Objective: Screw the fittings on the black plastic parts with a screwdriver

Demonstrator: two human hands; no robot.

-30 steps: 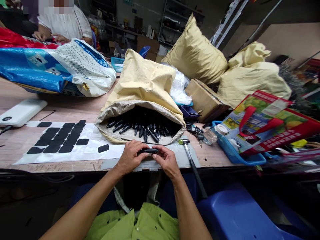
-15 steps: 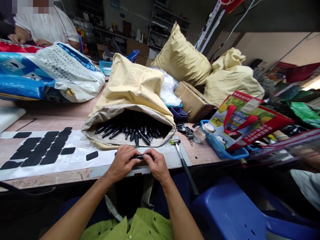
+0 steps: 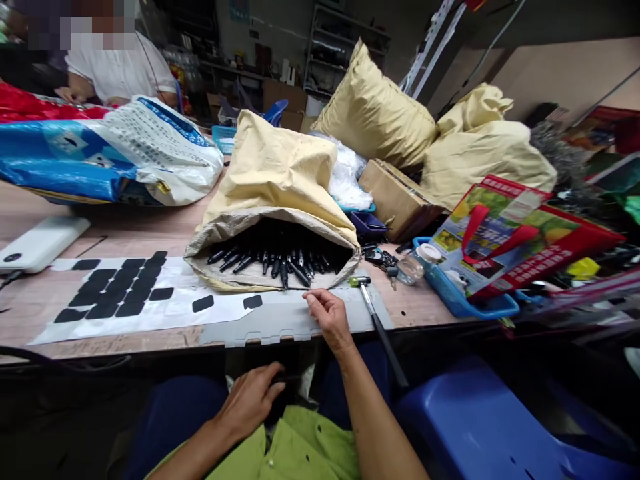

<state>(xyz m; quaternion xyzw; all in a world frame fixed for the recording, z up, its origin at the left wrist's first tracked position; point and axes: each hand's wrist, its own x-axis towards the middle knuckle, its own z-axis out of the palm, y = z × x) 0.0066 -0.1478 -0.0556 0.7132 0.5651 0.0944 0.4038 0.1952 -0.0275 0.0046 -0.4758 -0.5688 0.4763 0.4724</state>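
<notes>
My right hand (image 3: 330,320) is over the grey board (image 3: 280,325) at the table edge, fingers loosely bent and parted, with nothing visible in them. Just beyond its fingertips gapes a cream woven sack (image 3: 275,167) lying on its side. Several black pen-like pieces (image 3: 285,267) show inside the mouth, tips toward me. My left hand (image 3: 250,400) is low over my lap, below the table edge. Its thumb and fingers are curled around something dark that merges with the shadow, so I cannot make it out.
Black rounded patches (image 3: 120,290) lie on a white sheet at the left, near a white power bank (image 3: 45,243). A hammer (image 3: 375,320) overhangs the table edge. A blue basket (image 3: 450,300) holds a red bag. A blue chair (image 3: 465,413) stands right. A co-worker (image 3: 115,73) sits opposite.
Both hands were together on a black pen-like piece at the table edge. They have parted: my left hand dropped toward my lap, my right moved toward the sack's mouth. The view shifted left.
</notes>
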